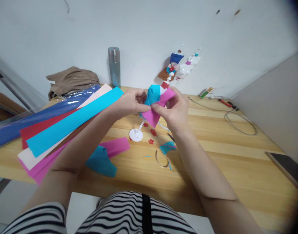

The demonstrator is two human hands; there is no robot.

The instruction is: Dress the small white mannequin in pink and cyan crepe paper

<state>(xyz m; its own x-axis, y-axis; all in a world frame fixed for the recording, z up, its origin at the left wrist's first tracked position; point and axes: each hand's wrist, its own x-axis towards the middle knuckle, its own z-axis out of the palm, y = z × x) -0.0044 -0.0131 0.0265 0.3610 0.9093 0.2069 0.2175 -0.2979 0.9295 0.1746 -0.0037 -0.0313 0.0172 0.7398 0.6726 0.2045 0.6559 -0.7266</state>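
Two hands: the left hand [131,102] and the right hand [177,109]. Three forms: a held form [153,94], a brown-and-blue form [176,58] and a white form [186,70]. One pink piece [152,117] between the hands. Three red flowers on the table in plain view: a top flower [145,124], a middle flower [153,132] and a lower flower [151,141]. Two blue scraps, a large scrap [102,162] and a small scrap [167,148]. One flask [114,68]. One phone [286,167]. The overlapping strips [76,122] are too hidden to count.
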